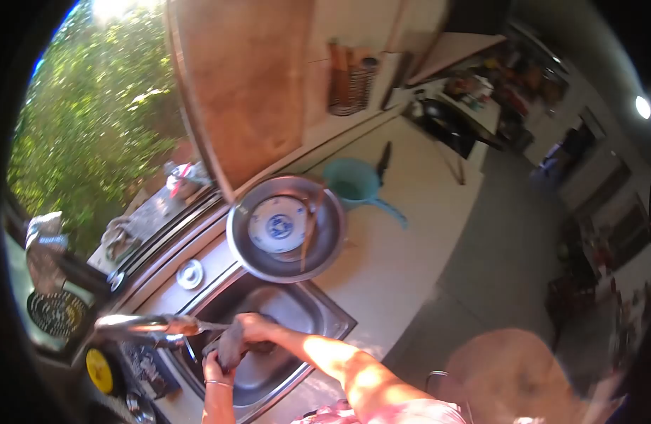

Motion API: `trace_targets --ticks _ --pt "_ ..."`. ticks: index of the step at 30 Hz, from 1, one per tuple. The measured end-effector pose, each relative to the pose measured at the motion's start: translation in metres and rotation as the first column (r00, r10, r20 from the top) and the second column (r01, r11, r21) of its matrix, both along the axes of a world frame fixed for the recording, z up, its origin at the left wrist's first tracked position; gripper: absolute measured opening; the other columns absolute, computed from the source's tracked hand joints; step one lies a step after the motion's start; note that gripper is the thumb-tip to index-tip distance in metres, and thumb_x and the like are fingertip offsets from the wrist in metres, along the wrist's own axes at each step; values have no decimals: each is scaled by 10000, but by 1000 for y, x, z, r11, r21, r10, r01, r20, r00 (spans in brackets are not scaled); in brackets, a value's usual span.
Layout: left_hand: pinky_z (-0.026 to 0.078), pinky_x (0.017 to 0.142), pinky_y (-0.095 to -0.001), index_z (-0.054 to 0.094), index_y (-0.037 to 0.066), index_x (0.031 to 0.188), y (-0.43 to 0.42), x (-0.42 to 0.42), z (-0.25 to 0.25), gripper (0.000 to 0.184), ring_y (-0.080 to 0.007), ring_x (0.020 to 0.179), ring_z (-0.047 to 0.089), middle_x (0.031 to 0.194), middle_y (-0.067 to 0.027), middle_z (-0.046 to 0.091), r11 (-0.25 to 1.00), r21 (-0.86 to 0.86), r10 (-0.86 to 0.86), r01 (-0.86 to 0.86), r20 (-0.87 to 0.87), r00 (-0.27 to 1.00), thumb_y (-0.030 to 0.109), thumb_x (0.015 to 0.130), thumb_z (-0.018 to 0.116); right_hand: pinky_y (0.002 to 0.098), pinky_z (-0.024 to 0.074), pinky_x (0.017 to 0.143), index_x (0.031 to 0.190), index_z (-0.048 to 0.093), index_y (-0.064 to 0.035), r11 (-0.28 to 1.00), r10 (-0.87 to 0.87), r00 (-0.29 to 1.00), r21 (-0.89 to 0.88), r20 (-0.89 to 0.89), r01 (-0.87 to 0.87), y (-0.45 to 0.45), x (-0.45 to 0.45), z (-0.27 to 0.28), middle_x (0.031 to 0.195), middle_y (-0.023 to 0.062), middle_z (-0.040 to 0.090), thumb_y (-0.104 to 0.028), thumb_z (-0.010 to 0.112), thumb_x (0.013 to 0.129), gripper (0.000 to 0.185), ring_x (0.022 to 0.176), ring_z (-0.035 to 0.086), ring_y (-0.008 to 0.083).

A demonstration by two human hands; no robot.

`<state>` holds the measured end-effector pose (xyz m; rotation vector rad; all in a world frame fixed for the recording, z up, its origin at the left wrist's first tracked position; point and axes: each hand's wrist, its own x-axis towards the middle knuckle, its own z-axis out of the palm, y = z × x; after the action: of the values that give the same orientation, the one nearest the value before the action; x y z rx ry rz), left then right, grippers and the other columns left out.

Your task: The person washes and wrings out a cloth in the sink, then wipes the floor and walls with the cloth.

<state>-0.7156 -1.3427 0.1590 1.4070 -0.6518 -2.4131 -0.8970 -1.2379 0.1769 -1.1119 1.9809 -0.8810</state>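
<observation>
Over the metal sink (286, 381), both hands are closed on a grey-brown cloth (231, 346) beneath the faucet (138, 325). My left hand (214, 367) grips its lower left side, with a thin band at the wrist. My right hand (256, 328) holds the upper right side of the cloth. A stream that looks like water runs from the faucet tip towards the cloth. Behind the sink a steel basin (334, 244) holds a white plate with a blue pattern (279, 225) and chopsticks (309, 237).
A turquoise plastic dipper (350, 180) and a dark-handled knife (385, 162) lie beyond the basin. A round metal lid (190, 274) sits behind the sink. Left of it are a yellow round object (99, 371) and a dark box (150, 371). A black pan (442, 116) stands far back.
</observation>
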Motion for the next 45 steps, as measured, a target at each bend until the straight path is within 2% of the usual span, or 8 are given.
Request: trace_targets --ticks 3,5,8,20,23,38,41,45 --pt "389 903 -526 531 144 1125 12 -27 37 442 -253 1087 502 1121 -86 555 953 300 -168 43 404 899 465 839 431 431 473 807 1061 546 -35 995 32 999 92 8 -32 2 8 93 981 249 596 -155 650 644 446 982 568 392" --pt "348 918 -542 514 161 1139 23 -40 40 515 -258 1116 454 1134 -70 510 881 222 -325 417 -355 876 557 820 437 441 469 802 1055 521 -35 987 66 990 -138 -125 -83 -6 34 73 1059 221 573 -82 598 656 409 1006 554 378" --pt "366 904 -522 518 160 1137 31 -44 14 505 -253 1093 471 1121 -65 522 861 200 -356 468 -422 834 549 825 437 425 447 729 985 506 -41 822 153 982 -566 106 -67 -10 55 69 870 187 592 -59 615 605 396 855 580 370" --pt "473 820 -403 538 160 1124 28 -47 -40 448 -223 956 568 1039 -34 594 826 154 -348 542 -617 706 504 856 435 447 484 748 832 617 -76 951 -308 922 -89 -236 295 -18 23 -21 832 143 635 -400 460 860 362 807 611 350" --pt "491 753 -418 593 162 1055 33 -49 8 453 -239 934 584 1017 -32 622 926 372 10 66 -200 980 507 876 360 452 470 789 836 626 -32 938 -330 944 107 -32 331 -18 -4 6 899 162 645 -432 480 839 425 879 609 352" --pt "342 895 -645 528 136 1168 -37 36 -82 563 -336 1116 475 1201 -92 542 811 495 -171 311 -308 936 559 846 341 359 475 568 708 610 0 821 228 958 -563 174 -93 -9 84 112 617 146 589 -142 592 613 172 604 602 267" --pt "343 895 -644 529 137 1166 -30 43 -92 558 -337 1111 477 1198 -92 543 821 485 -136 300 -345 929 556 845 347 377 475 569 802 594 -14 844 142 881 -520 452 131 -7 98 77 612 158 577 -164 588 690 188 605 602 280" --pt "344 895 -643 530 138 1163 -25 30 -92 550 -337 1105 479 1195 -91 544 823 477 -109 307 -399 911 552 845 355 458 473 637 831 566 -55 903 -209 977 -374 48 211 6 97 65 694 188 607 -291 572 804 238 660 603 376"
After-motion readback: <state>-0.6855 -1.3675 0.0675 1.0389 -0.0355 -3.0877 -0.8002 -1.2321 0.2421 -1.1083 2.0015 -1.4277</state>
